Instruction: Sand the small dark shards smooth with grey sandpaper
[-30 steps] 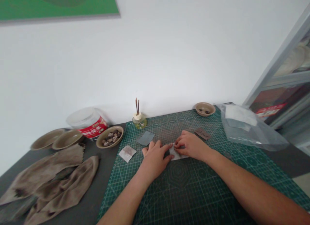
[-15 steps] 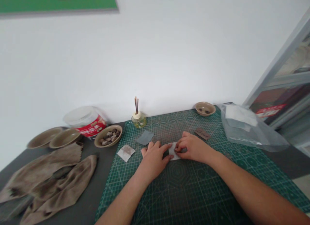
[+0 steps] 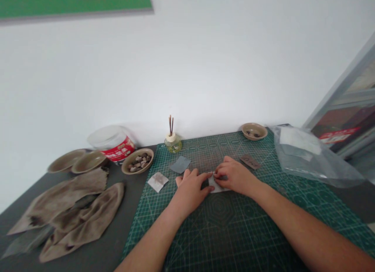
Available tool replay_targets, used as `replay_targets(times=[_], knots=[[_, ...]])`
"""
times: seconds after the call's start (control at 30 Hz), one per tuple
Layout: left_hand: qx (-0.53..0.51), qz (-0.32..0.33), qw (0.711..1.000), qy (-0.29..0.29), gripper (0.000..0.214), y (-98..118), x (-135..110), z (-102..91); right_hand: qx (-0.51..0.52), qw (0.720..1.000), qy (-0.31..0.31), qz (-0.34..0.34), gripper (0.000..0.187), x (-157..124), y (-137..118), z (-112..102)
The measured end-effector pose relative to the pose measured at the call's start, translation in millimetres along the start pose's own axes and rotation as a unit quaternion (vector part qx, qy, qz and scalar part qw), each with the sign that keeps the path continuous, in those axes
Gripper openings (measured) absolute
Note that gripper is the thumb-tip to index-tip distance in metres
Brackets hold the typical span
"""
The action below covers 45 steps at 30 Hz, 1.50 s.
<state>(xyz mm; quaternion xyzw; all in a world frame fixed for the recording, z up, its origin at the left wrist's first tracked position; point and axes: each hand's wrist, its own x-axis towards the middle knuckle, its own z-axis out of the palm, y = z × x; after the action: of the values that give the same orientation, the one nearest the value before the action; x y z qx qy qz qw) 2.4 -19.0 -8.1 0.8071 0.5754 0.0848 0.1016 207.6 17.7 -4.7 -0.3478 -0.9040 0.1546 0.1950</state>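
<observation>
A small whitish sheet (image 3: 216, 187) lies on the green cutting mat (image 3: 216, 237), partly covered by both hands. My left hand (image 3: 191, 189) rests at its left side, fingers apart, with thumb and index finger touching its edge. Over the sheet, my right hand (image 3: 236, 176) is closed in a pinch; whatever sits between its fingertips is hidden. A grey-blue sheet (image 3: 180, 164) lies just beyond my left hand. Left of that hand is a white sheet with a brown smudge (image 3: 158, 182). Behind my right wrist lies a brown piece with dark markings (image 3: 250, 161).
Left of the mat stand a bowl of pebbles (image 3: 137, 162), a red-labelled tub (image 3: 113, 144) and two brown bowls (image 3: 65, 161). Crumpled brown cloths (image 3: 84, 233) lie nearer. A reed diffuser (image 3: 173, 142), a bowl with dark stones (image 3: 254, 131) and a plastic bag (image 3: 316, 162) line the back.
My right hand has shifted slightly over the whitish sheet, its fingertips now nearer the far edge. My left hand stays at the sheet. The whole view has moved a little.
</observation>
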Motion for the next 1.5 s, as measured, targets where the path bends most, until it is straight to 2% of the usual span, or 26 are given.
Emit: replay_targets(times=[0.13,0.3,0.43,0.6,0.77,0.97,1.1,1.23,1.5], knots=[[0.0,-0.01,1.0,-0.007,0.042,1,0,0.3,0.017,0.999,-0.026,-0.027,0.004,-2,2,-1],[0.003,-0.011,1.0,-0.013,0.042,0,2,0.9,-0.002,1.0,0.006,0.008,0.003,-2,6,-2],[0.006,-0.009,1.0,-0.015,0.041,-1,2,0.0,0.013,1.0,-0.006,-0.016,0.002,-3,3,2],[0.009,-0.015,1.0,-0.026,0.042,-1,2,-1.3,0.002,1.0,0.015,0.02,0.003,-3,3,4],[0.001,-0.028,0.999,-0.029,0.043,0,1,-1.1,0.005,1.0,-0.001,-0.003,0.004,-1,0,4],[-0.019,-0.031,0.999,-0.016,0.043,0,-1,-1.1,-0.017,0.999,0.018,0.021,0.006,-2,-2,1],[-0.026,-0.04,0.999,-0.024,0.043,1,-1,-2.2,0.003,1.0,-0.012,-0.005,0.004,-4,-1,1],[-0.017,-0.038,0.999,-0.019,0.043,2,0,-1.9,-0.018,1.0,0.013,0.021,0.009,-2,3,2],[-0.007,-0.036,0.999,-0.025,0.041,2,0,-2.0,0.006,1.0,0.017,0.001,0.003,-3,-6,11]])
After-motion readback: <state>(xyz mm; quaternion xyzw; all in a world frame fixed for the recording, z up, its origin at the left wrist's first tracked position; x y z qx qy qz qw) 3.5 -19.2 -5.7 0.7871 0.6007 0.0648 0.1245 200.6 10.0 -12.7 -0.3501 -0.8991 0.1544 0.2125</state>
